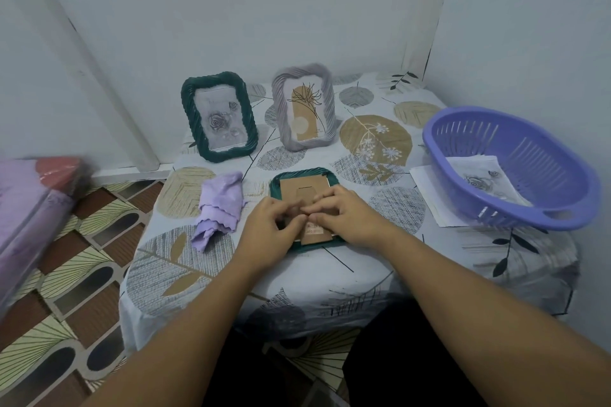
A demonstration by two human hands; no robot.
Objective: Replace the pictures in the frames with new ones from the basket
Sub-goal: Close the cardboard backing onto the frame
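The green frame lies face down on the table just in front of me, its brown cardboard back turned up, with a stand flap cut into it and a small label near the lower edge. My left hand and right hand both rest on that back, fingertips curled in and meeting near the middle; the fingers seem to pinch something small there, but I cannot tell what.

Behind it stand two more frames, well apart from my hands: a dark green frame holding a grey rose picture, and beside it a lilac frame with a line-drawn flower on tan.

To my right sits a purple basket, tilted, with a rose picture inside. A white sheet lies partly under it.

A crumpled lilac cloth lies left of the flat frame.

The table wears a pale tablecloth printed with big leaves. It stands in a corner of plain light walls, over a patterned floor. At the far left edge something pink and purple is blurred.
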